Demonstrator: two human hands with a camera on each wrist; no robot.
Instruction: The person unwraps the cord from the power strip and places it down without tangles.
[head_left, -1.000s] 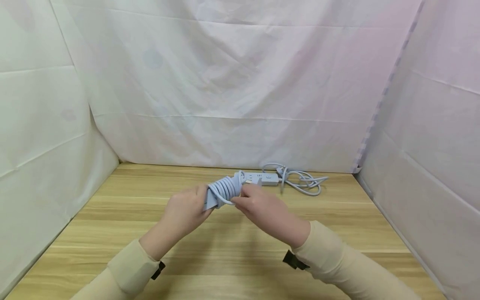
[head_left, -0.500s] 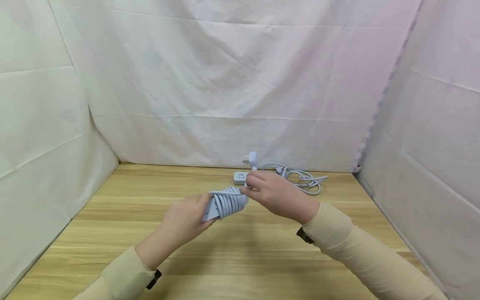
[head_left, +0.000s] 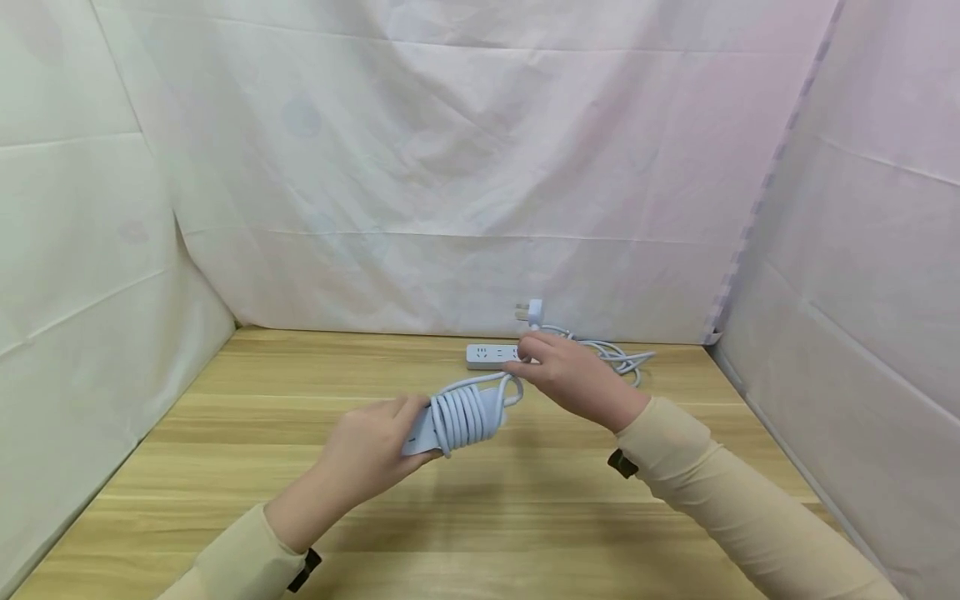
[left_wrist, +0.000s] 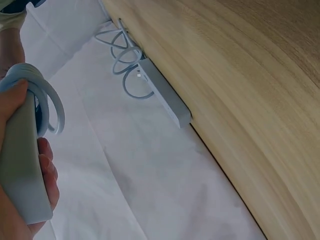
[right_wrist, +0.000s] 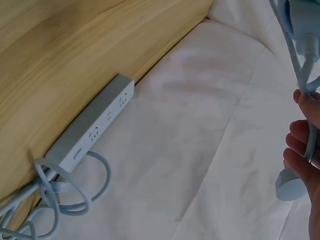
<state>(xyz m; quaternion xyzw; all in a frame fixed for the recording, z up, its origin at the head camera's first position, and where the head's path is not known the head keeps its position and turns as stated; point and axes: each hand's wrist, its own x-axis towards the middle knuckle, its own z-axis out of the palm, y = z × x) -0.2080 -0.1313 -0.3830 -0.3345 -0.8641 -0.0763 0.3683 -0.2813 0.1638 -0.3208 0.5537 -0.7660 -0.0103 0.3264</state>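
Observation:
My left hand (head_left: 367, 442) grips one end of a white power strip (head_left: 422, 435), held tilted above the table. Its cord (head_left: 461, 417) is wound in several turns round the strip's middle and far end. With thumb and fingers, my right hand (head_left: 573, 375) pinches the cord beyond the strip's far end, where it makes a small loop. The plug (head_left: 536, 312) sticks up past the right fingers, prongs to the left. In the left wrist view the strip's smooth casing (left_wrist: 22, 170) fills the palm. The right wrist view shows the plug (right_wrist: 290, 185) beside the fingers.
A second white power strip (head_left: 491, 357) lies at the back of the wooden table (head_left: 300, 375), partly behind the right hand. Its loosely looped cord (head_left: 618, 357) lies to the right. White cloth (head_left: 420, 167) hangs behind and on both sides.
The right hand has drawn the cord and plug up and away to the right, opening a loop off the wound strip. The left hand has lowered the strip slightly.

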